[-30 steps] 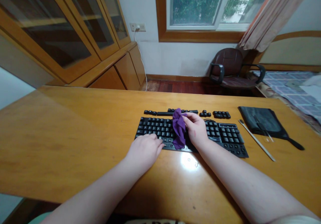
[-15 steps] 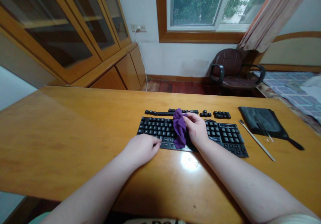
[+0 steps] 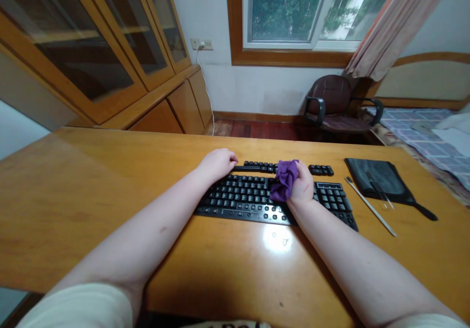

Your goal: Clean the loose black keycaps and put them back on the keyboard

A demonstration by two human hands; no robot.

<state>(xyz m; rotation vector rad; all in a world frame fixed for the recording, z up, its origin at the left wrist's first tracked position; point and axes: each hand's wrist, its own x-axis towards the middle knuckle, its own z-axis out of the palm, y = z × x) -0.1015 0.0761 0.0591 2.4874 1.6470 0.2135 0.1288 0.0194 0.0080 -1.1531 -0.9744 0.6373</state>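
A black keyboard [image 3: 238, 193] lies on the wooden desk, with several keys off its lower rows. Behind it stands a row of loose black keycaps [image 3: 257, 164], and a long space bar [image 3: 246, 169] among them. My left hand [image 3: 218, 164] is at the left end of that row, fingers curled together by the end of the space bar; what they hold, if anything, is hidden. My right hand [image 3: 303, 183] grips a crumpled purple cloth [image 3: 285, 180] over the keyboard's middle right, covering some keys and loose caps.
On the right lie a thin white brush [image 3: 370, 206], a black pouch [image 3: 385, 181] and a clear-ended tool [image 3: 384, 201]. More loose keycaps [image 3: 321, 170] sit behind the number pad. A brown armchair [image 3: 330, 105] stands beyond the desk [image 3: 110, 196].
My left hand has left the keyboard's front edge and reached forward to the loose keycaps. My right hand, with the purple cloth bunched tighter, has moved right.
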